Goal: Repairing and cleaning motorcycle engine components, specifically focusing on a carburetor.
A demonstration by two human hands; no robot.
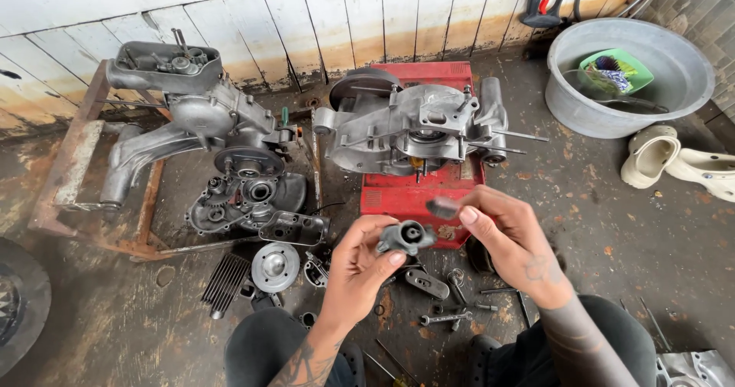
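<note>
the small grey metal fitting [406, 237] with a round bore sits pinched in the fingertips of the left hand [358, 268], raised above the floor in front of the person's knees. it looks like cast metal, so it is probably stiff, light enough for one hand, and perhaps greasy; taking it by the outer body, as the fingers do now, seems safer than by the rim of the bore. the right hand [511, 238] is closed on one small dark piece [442, 205], too blurred to name, held just beside the fitting. on the floor under both hands lie scattered bolts and small parts [448, 303], too many and too mixed to count surely, along with one round hub-like disc [275, 265] and one finned part [224, 282]. further out, one red box [398, 195] carries one engine case [413, 127]; a second engine case [203, 115] rests on a rusty frame [73, 180]. farthest off, one grey basin [628, 77] stands near two pale clogs [674, 161].
</note>
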